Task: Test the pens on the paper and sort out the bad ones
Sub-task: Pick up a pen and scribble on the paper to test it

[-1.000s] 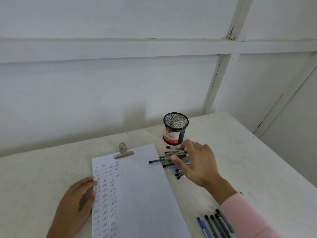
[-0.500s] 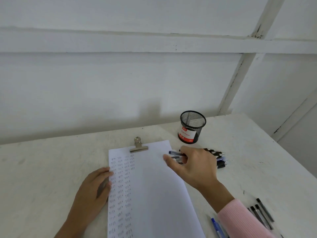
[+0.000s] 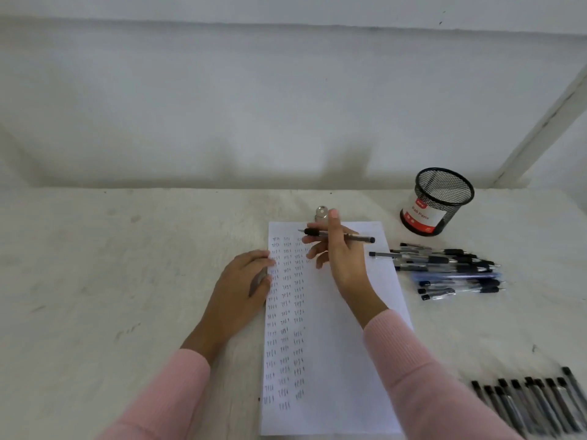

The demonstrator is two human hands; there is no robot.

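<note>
A white sheet of paper (image 3: 343, 344) lies lengthwise on the table, with columns of small pen marks down its left side. My right hand (image 3: 341, 252) hovers over the sheet's top and holds a black-grip pen (image 3: 362, 238) sideways, tip pointing left. My left hand (image 3: 244, 281) rests flat on the sheet's left edge, fingers apart. A loose pile of pens (image 3: 444, 268) lies to the right of the paper. A second row of dark pens (image 3: 533, 404) sits at the near right, blurred.
A black mesh pen cup (image 3: 436, 201) with a red and white label stands behind the pile. A metal clip (image 3: 321, 212) sticks out at the paper's top, partly behind my fingers. White wall runs along the table's (image 3: 127, 281) far edge.
My right hand has left the pile with one pen and moved left over the top of the paper. The camera view has swung left and tilted down.
</note>
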